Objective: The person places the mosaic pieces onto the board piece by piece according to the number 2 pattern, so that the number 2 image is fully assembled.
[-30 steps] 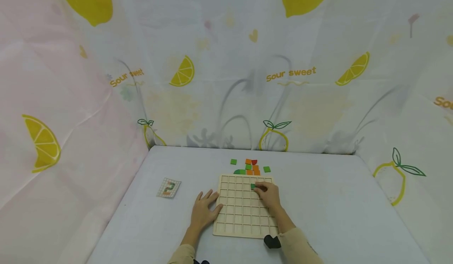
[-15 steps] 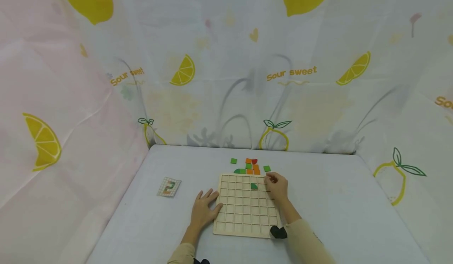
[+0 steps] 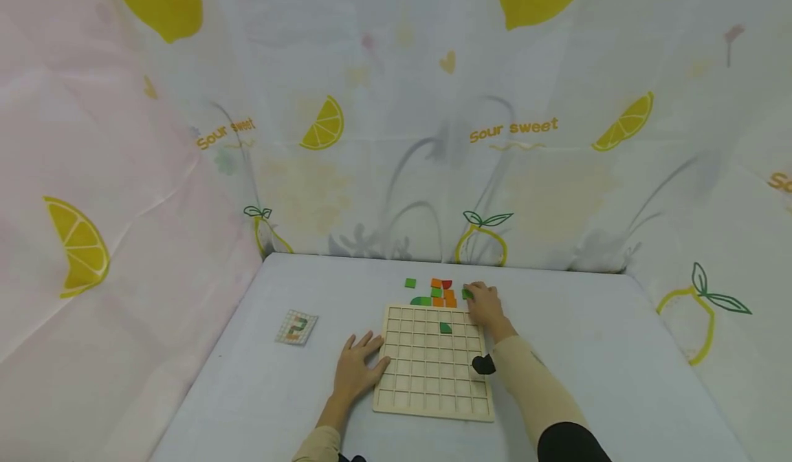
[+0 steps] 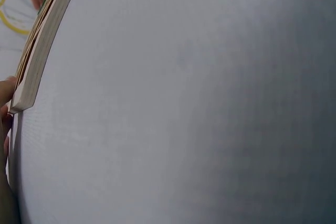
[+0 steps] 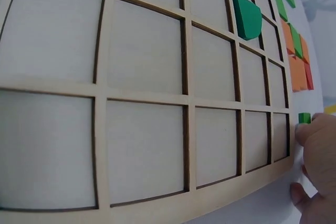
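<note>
A wooden grid board point(image 3: 433, 394) lies on the table, divided into square cells. One dark green tile with a rounded corner point(image 3: 445, 328) sits in an upper cell; in the right wrist view this green tile point(image 5: 248, 17) stands slightly proud of the cell. My left hand point(image 3: 357, 369) rests against the board's left edge, fingers spread. Beyond the board's top right corner, my right hand point(image 3: 487, 307) pinches a green square tile point(image 3: 467, 294) at the table surface. The right wrist view shows that green tile point(image 5: 304, 118) at the fingertips of the right hand point(image 5: 321, 153).
Behind the board lie several loose tiles: orange tiles point(image 3: 449, 299), a red rounded tile point(image 3: 447, 284) and a lone green square point(image 3: 410, 283). A pattern card point(image 3: 296, 328) with a figure like a 2 lies to the left. A fabric backdrop surrounds the white table point(image 3: 247, 407).
My right hand has left the dark green tile in its cell and moved right and away to the loose green square tile. The left hand has stayed at the board's edge.
</note>
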The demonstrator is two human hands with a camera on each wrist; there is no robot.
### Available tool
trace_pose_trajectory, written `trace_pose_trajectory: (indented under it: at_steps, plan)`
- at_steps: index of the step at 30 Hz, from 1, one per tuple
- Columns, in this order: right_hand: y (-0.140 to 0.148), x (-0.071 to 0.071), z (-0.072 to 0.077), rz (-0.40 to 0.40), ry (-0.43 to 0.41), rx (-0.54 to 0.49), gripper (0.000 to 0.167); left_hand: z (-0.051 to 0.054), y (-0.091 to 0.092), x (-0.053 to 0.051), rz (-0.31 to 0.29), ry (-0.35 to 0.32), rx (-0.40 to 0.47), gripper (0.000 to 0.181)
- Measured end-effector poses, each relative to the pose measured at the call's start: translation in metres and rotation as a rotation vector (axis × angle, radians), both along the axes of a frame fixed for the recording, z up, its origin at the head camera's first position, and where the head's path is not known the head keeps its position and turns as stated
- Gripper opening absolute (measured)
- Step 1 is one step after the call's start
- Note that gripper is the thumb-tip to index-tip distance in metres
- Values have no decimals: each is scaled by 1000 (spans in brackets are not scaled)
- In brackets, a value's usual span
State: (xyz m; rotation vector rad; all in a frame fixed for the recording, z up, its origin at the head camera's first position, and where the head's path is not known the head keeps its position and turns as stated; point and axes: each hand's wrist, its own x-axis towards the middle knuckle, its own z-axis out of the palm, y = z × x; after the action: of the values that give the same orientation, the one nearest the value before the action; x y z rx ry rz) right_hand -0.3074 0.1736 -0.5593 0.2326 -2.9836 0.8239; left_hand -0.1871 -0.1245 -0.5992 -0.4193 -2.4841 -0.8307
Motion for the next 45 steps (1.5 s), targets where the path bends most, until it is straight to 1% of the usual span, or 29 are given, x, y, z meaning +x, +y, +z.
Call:
trace_pose_trajectory:
  at_steps: [1,3,7,9,11,13,16,18,20,21,24,25,27,28,29,31,35,36,38,42,45]
  plan:
    - [-1,-1,0,11,-3,14,34,0,0,0,-1,1,1,39]
    - [-1,-3,0,20,4,10,31,-1,1,0,-5,5,0,39]
    - [2,-3,1,21,41,-39,30,-1,1,-1,-7,16,-5,40]
    - [4,-2,2,12,47,-84,30,-1,1,-2,-6,18,-1,40]
    - [6,0,4,-1,56,-105,29,0,0,-2,-5,19,2,40]
    - [7,2,6,-27,49,-135,29,-1,0,-2,-5,14,4,40]
    - [7,5,8,-78,24,-205,33,-1,0,-2,-4,13,-4,40]
    - [8,5,6,-92,26,-303,37,-1,0,-2,0,17,-6,40]
    - [9,3,1,-76,41,-404,39,-1,0,-1,4,27,-6,39]
    - [14,-6,-14,-23,88,-471,39,-2,0,-1,6,31,-6,39]
    - [12,-6,-17,49,106,-541,39,-2,0,-1,11,41,-6,39]
    - [9,-3,-16,63,104,-552,38,-2,0,-1,11,41,-8,39]
    - [2,3,-13,87,107,-543,36,-2,0,-2,10,37,-10,39]
    - [-7,16,2,57,79,-513,35,-2,0,-2,9,35,-9,39]
    - [-12,20,2,76,92,-484,33,-1,-1,-2,8,32,-8,39]
    - [-22,29,3,105,104,-462,29,-1,-1,-2,6,27,-6,40]
    - [-38,43,2,198,162,-377,25,-1,-1,-2,0,36,3,40]
    - [-42,46,2,214,172,-370,25,-1,-1,-2,-1,36,5,40]
    - [-47,51,-1,257,214,-326,25,-1,-1,-2,-3,35,7,39]
    - [-53,59,-8,300,189,-272,28,-1,0,-1,-1,9,5,40]
    - [-54,63,-15,318,203,-247,31,-2,-1,-1,-2,4,1,40]
